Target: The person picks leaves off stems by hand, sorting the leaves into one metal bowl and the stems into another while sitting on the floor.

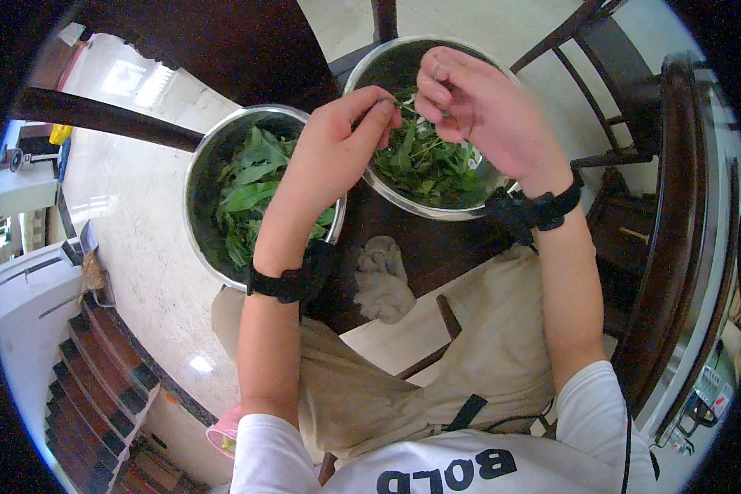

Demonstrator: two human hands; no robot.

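My left hand [339, 145] is over the gap between two metal bowls, thumb and forefinger pinched on a thin green stem [402, 104]. My right hand [488, 111] hovers over the far bowl with its fingers curled inward. A speck of green shows at its fingertips; whether it grips that is unclear. Beneath both hands, the right metal bowl [401, 200] holds cut stems and leafy greens [429, 163]. In the left metal bowl [192, 179] lie broad green leaves [253, 179], partly hidden by my left forearm.
Both bowls rest on a dark wooden surface [420, 247], where a crumpled beige cloth [383, 281] lies near my knees. Wooden chair parts [593, 92] rise at right. Stairs [99, 383] descend at lower left, and a pink container [222, 432] is beside my left elbow.
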